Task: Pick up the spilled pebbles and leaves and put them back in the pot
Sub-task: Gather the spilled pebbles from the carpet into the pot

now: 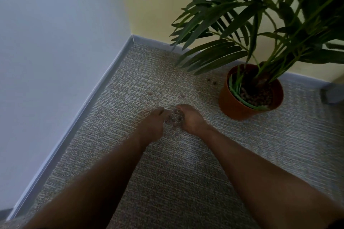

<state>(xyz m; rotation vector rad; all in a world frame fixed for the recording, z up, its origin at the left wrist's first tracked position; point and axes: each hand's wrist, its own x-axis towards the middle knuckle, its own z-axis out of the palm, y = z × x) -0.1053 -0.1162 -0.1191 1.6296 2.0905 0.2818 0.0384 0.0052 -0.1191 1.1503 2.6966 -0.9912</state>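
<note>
- both my hands are down on the grey carpet (186,163), knuckles toward me, fingertips meeting at mid-scene.
- left hand (153,124): fingers curled inward, tips drawn toward the small heap; blur keeps me from telling whether they pinch anything.
- right hand (190,119): cupped, fingers bent over a clump of brown pebbles (176,117) that lies between the two hands; it touches the clump, but a firm grip i cannot confirm.
- stray pebbles farther out on the carpet: one (149,93) to the far left of my hands, one (183,95) just beyond my right hand, and a few dark bits (213,82) near the pot's left side.
- terracotta-coloured plastic pot (232,106) stands upright to the right of my hands, near the yellow wall (158,5), apart from my right hand.
- pot holds a palm plant (242,15); brown pebbles fill its top, and green fronds arch out to the left over the carpet.
- spilled leaves: none i can pick out on the carpet in this light.
- pale wall (55,42) and skirting board (83,113) run along the left.
</note>
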